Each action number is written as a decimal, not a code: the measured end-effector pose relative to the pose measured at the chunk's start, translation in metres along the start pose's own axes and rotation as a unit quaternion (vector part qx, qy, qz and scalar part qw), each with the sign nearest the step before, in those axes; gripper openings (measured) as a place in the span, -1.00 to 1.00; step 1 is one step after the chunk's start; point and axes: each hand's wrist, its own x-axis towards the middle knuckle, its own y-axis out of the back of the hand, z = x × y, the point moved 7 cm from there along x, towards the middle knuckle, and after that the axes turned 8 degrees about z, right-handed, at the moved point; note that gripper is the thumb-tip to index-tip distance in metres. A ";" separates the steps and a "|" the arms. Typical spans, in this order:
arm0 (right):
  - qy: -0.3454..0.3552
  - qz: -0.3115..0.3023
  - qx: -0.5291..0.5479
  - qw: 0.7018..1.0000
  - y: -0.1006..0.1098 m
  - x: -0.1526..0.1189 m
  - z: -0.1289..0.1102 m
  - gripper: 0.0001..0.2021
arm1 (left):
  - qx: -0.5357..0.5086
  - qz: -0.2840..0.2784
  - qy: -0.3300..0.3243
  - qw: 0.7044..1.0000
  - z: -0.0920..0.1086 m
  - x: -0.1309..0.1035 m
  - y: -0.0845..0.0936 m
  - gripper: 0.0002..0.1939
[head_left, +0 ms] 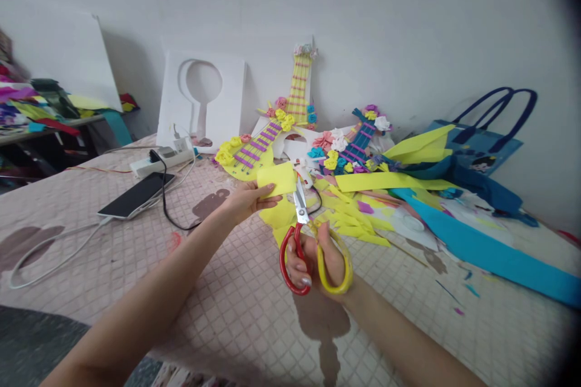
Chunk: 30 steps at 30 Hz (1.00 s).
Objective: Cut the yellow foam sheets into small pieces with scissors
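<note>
A folded piece of yellow paper (278, 179) is pinched in my left hand (250, 199), thumb on top. My right hand (318, 257) grips a pair of scissors (300, 208) with one red and one yellow handle loop. The blades point away from me and are slightly parted, their tips at the right edge of the yellow paper. Whether they touch the paper I cannot tell. Behind the paper lies a white glue gun (303, 174). Yellow paper scraps (354, 217) spread to the right of the blades.
Paper-decorated guitar shapes (258, 148) stand against the wall beside a white board (170, 103) with a cut-out. At left are a phone (136, 195) and a power strip (161, 157) with cables. A long blue paper strip (490, 248) and a blue bag (488, 145) are at right.
</note>
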 end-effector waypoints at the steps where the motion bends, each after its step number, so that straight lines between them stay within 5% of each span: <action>1: 0.000 0.002 -0.003 1.000 -0.001 -0.001 -0.001 -0.35 | 0.005 -0.006 -0.001 1.000 -0.001 0.000 -0.001 -0.87; 22: 0.005 0.043 -0.003 0.999 0.014 0.002 0.000 -0.41 | 0.031 -0.004 0.000 1.000 0.002 -0.004 -0.005 -0.86; 30: 0.004 0.027 -0.014 1.000 0.004 -0.001 -0.005 -0.37 | 0.046 -0.028 -0.004 0.999 -0.004 -0.004 -0.008 -0.84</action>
